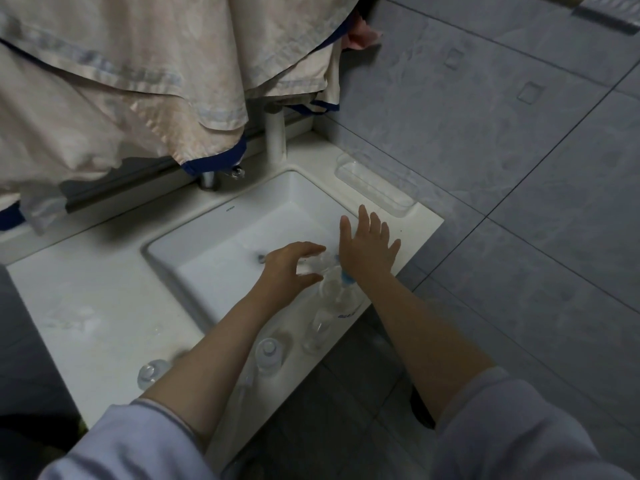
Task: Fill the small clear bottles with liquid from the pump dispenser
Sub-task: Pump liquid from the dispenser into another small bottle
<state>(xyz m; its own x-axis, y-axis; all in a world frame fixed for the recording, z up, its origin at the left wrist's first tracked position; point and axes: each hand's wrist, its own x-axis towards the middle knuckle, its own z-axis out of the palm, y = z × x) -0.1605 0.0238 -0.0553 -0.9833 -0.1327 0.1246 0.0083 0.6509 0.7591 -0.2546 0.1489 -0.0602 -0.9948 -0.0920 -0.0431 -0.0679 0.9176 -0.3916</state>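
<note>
Left hand [294,268]: fingers spread and loosely curved, reaching toward the pump head, gripping nothing that shows.
Right hand [369,251]: flat, fingers splayed wide, hovering over the sink's right edge, holding nothing.
Between the hands: clear plastic pump dispenser with a blue collar [341,292], upright on the front right rim of the white rectangular ceramic sink [221,216]; pump top blurred, contact with either hand impossible to call.
Just in front: small clear bottle [317,332] beside the dispenser's base, mouth apparently open.
Further along the rim: small clear bottle with a round cap [269,353], then another small clear bottle [150,374] on the white counter [86,306], partly behind the left forearm.
Progress: looks early; no liquid level readable in any bottle, one seemingly capped, pumping not yet visibly begun; filling of all bottles judged still to do.
Hidden: a further glassy shape under the left forearm, too vague to name; tap largely covered by the hanging beige cloth with navy trim [121,81]; dim light, dispenser level unreadable.
</note>
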